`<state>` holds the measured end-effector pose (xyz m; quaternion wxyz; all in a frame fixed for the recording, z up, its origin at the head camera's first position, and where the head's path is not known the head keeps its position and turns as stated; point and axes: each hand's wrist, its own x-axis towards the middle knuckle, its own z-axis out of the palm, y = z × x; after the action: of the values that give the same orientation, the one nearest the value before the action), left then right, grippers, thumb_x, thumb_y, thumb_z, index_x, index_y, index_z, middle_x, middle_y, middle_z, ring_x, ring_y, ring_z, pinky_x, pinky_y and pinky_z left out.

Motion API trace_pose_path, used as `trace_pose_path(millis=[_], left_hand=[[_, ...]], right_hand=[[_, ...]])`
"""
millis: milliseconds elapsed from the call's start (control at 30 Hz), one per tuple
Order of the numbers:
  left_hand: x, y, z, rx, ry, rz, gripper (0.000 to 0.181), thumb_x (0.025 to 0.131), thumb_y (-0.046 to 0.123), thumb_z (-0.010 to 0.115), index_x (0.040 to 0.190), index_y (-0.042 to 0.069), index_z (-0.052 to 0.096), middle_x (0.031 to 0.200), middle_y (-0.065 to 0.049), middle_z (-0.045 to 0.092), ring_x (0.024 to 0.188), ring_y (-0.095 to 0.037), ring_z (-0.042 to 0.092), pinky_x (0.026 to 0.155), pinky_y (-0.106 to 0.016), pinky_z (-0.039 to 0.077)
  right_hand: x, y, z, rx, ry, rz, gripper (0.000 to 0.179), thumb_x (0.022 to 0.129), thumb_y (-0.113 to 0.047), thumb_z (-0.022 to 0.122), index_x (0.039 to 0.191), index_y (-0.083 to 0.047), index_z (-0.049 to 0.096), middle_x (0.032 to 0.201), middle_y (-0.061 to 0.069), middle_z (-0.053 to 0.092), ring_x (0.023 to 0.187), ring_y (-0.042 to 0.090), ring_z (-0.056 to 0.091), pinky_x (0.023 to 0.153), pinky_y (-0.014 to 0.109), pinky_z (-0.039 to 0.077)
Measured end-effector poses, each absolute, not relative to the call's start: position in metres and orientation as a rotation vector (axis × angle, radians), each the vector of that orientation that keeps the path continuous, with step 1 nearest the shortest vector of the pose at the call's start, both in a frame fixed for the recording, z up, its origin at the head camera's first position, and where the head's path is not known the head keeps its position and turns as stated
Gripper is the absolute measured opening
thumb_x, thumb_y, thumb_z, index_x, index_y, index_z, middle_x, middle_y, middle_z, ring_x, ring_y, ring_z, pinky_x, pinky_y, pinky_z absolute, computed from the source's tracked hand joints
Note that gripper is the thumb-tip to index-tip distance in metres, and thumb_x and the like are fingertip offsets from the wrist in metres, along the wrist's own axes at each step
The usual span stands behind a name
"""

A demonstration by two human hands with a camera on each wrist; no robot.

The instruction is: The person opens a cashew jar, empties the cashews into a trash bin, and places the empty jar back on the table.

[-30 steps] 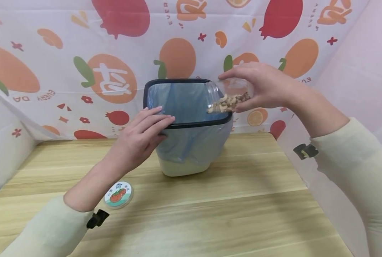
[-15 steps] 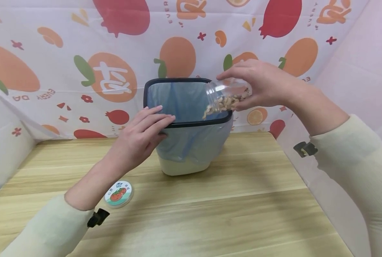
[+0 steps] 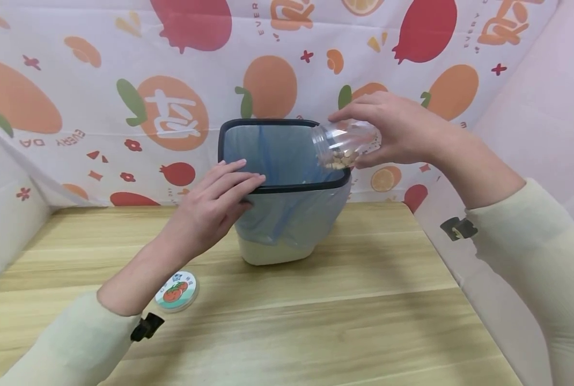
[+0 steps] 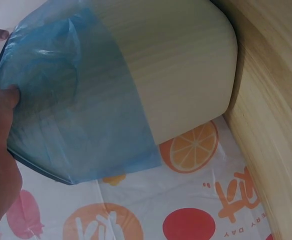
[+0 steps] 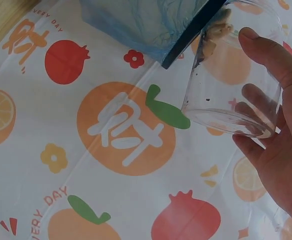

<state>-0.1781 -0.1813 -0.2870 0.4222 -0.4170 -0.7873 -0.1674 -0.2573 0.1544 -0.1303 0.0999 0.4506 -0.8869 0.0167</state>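
Note:
Tipped on its side, a clear plastic jar [image 3: 347, 140] is gripped by my right hand [image 3: 398, 128], its mouth over the bin's right rim. A few pale nut-like pieces [image 3: 339, 159] lie low inside it near the mouth; in the right wrist view similar pieces [image 5: 217, 31] cling near that end. My left hand [image 3: 214, 201] holds the near-left rim of a cream trash bin [image 3: 277, 253], fingers over the edge and thumb [image 4: 12, 95] outside against the bag. A translucent blue bag [image 3: 294, 214] lines the bin and folds over its dark rim. The bin's bottom is hidden.
A round lid [image 3: 176, 291] with a tomato picture lies on the wooden table [image 3: 316, 321], beside my left forearm. Behind the bin hangs a fruit-print cloth [image 3: 137, 32]. A pale side wall [image 3: 533, 123] stands on the right.
The heap of nut-like pieces in the jar has shrunk to a few; half a second ago some were spilling over its mouth into the bin. Both hands have stayed nearly still.

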Motion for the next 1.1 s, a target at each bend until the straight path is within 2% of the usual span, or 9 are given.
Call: trace_pose_path(millis=[67,367,1100], left_hand=[[-0.179,-0.182,-0.287,-1.05,-1.971,-0.421,0.058,0.079,-0.004,0.08,0.133,0.006,0.063,0.125,-0.014,0.066,0.131,-0.038,0.053,0.113,-0.056,0.037],[-0.184,-0.187,-0.287,-1.063,-1.966,-0.423,0.059,0.079,-0.005,0.08,0.135,0.006,0.062,0.126,-0.013,0.065,0.134,-0.035,0.05,0.118,-0.05,0.032],[-0.202,-0.193,-0.287,-1.099,-1.946,-0.422,0.057,0.08,-0.005,0.079,0.134,0.005,0.062,0.126,-0.014,0.065,0.131,-0.038,0.052,0.113,-0.056,0.037]], right_hand=[[-0.257,0.154,-0.131,1.333,-2.624,0.043,0.08,0.073,-0.021,0.09,0.144,-0.021,0.053,0.139,0.006,0.056,0.129,0.029,0.046,0.103,0.054,0.045],[-0.256,0.15,-0.13,1.335,-2.571,-0.004,0.081,0.071,-0.021,0.092,0.143,-0.022,0.054,0.137,0.007,0.056,0.131,0.03,0.044,0.102,0.055,0.047],[-0.254,0.144,-0.128,1.361,-2.461,-0.133,0.08,0.07,-0.01,0.091,0.141,-0.018,0.056,0.139,0.011,0.056,0.132,0.031,0.043,0.1,0.052,0.05]])
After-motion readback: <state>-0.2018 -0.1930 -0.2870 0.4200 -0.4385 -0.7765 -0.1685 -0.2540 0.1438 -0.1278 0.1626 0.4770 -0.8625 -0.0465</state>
